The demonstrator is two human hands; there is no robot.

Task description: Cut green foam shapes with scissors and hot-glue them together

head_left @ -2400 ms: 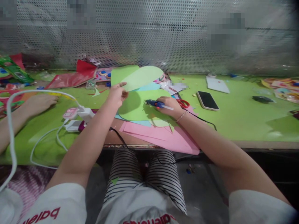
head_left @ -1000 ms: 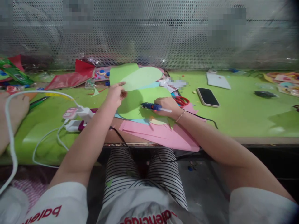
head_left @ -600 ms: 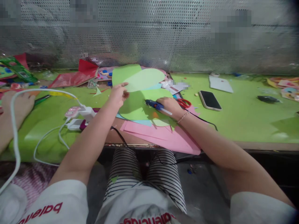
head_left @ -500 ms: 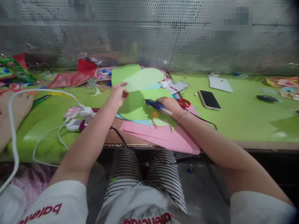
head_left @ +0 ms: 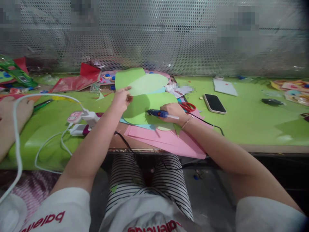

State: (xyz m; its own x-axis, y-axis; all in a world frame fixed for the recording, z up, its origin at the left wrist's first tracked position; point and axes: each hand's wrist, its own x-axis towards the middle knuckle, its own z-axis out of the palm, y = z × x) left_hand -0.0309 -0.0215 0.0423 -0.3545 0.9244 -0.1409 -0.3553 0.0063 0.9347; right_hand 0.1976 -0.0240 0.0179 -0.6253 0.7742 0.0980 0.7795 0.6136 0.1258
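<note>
My right hand (head_left: 172, 111) is wrapped round a blue hot glue gun (head_left: 158, 113) with a white glue stick poking out of its back. The gun's nozzle is low over a large green paper sheet (head_left: 141, 116). Between the fingertips of my left hand (head_left: 122, 98) is the edge of a pale green oval paper piece (head_left: 151, 83), tilted up from the sheet. Behind it stands more bright green paper (head_left: 127, 74). Pink paper sheets (head_left: 166, 141) lie beneath, at the table's front edge.
Red-handled scissors (head_left: 188, 106) and a phone (head_left: 214, 103) lie to the right. White chargers on a power strip (head_left: 80, 129), with looping cables, sit left of my forearm. Another person's hand (head_left: 18, 109) rests at far left. A perforated metal panel (head_left: 154, 38) closes the back.
The glue gun in my right hand has shifted slightly left and down over the green sheet, turning nearer to level. My left hand keeps its hold on the pale oval.
</note>
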